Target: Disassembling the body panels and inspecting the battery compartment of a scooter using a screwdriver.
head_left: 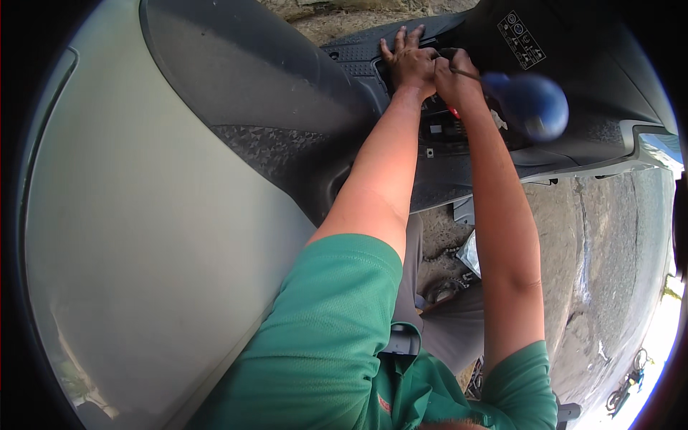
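Observation:
Both my hands are over an opening in the dark footboard [358,68] of a scooter. My left hand [412,68] rests at the opening's far left edge, its fingers spread over the plastic and its thumb close to my right hand. My right hand [457,77] is closed, with its fingers around the thin shaft of a screwdriver [534,107]. The large blue handle sticks out to the right and is smeared by motion. My hands hide the screwdriver's tip. Below them, the open compartment [441,130] shows dark parts and a small red piece.
The scooter's pale body panel [158,236] and dark seat [236,72] fill the left side. A dark front panel [588,43] with a label rises at the far right. On the concrete ground [573,236] below lie a chain [441,256] and a silvery packet [469,254].

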### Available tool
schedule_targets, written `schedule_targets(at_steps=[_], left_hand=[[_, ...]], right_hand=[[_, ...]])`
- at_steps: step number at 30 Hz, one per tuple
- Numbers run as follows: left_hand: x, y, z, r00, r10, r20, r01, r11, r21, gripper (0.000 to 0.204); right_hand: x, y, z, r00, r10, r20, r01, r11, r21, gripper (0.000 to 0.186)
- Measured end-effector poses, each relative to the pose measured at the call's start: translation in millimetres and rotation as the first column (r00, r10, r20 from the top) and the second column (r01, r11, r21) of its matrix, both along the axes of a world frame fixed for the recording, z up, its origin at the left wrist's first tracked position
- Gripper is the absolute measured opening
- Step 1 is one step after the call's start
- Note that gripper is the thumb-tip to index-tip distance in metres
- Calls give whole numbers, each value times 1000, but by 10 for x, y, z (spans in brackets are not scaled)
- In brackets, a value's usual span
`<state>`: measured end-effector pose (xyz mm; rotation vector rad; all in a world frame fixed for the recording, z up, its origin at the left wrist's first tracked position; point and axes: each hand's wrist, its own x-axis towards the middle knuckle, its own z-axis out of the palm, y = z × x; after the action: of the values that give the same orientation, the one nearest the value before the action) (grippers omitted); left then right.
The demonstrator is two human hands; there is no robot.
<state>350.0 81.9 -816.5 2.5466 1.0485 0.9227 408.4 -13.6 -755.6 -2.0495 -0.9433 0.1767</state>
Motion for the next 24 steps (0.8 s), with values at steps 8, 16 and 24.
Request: schedule_targets(at_steps=[8, 16, 24], left_hand=[[88, -181, 86, 995, -53, 89, 50, 998, 34, 44], [171, -164, 44, 993, -80, 91, 75, 995, 61, 52], [33, -155, -28, 1000, 15, 15, -17, 984, 179, 41]], right_hand=[[408, 527, 387, 964, 131, 230, -5, 878, -479, 40], [710, 692, 111, 975, 86, 204, 23, 876, -483, 49], [241, 378, 605, 981, 188, 44, -168, 942, -290, 48]])
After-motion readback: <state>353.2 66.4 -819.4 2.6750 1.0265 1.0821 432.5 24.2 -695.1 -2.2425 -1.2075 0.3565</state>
